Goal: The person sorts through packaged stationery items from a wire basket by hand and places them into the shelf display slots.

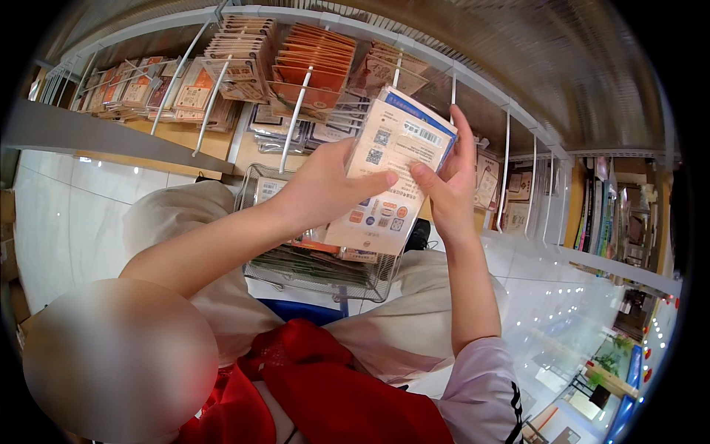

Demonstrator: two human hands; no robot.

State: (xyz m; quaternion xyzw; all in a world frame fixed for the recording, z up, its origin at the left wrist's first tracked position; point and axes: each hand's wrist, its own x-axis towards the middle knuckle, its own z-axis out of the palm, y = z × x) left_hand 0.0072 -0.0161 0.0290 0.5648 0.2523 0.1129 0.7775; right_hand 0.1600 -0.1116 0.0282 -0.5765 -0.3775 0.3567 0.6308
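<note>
Both of my hands hold a small stack of flat, cream-coloured packages (pixel 377 211) in clear film, raised in front of the shelf. Printed codes and small round emblems cover the face of the top one, and a blue-edged package (pixel 421 109) shows behind it. My left hand (pixel 329 181) grips the left side, its thumb lying across the front. On the right side, my right hand (pixel 451 181) has its thumb on the face and its fingers around the edge. Below the stack, a wire basket (pixel 381 290) holds more flat packages, partly hidden by my left forearm.
White display hooks (pixel 297 111) jut out from the rack toward me. Behind them hang orange packages (pixel 314 63) and cream packages (pixel 240 55). Books or thin packs (pixel 599 207) stand on a shelf at the right. A blue stool edge (pixel 303 311) shows between my knees.
</note>
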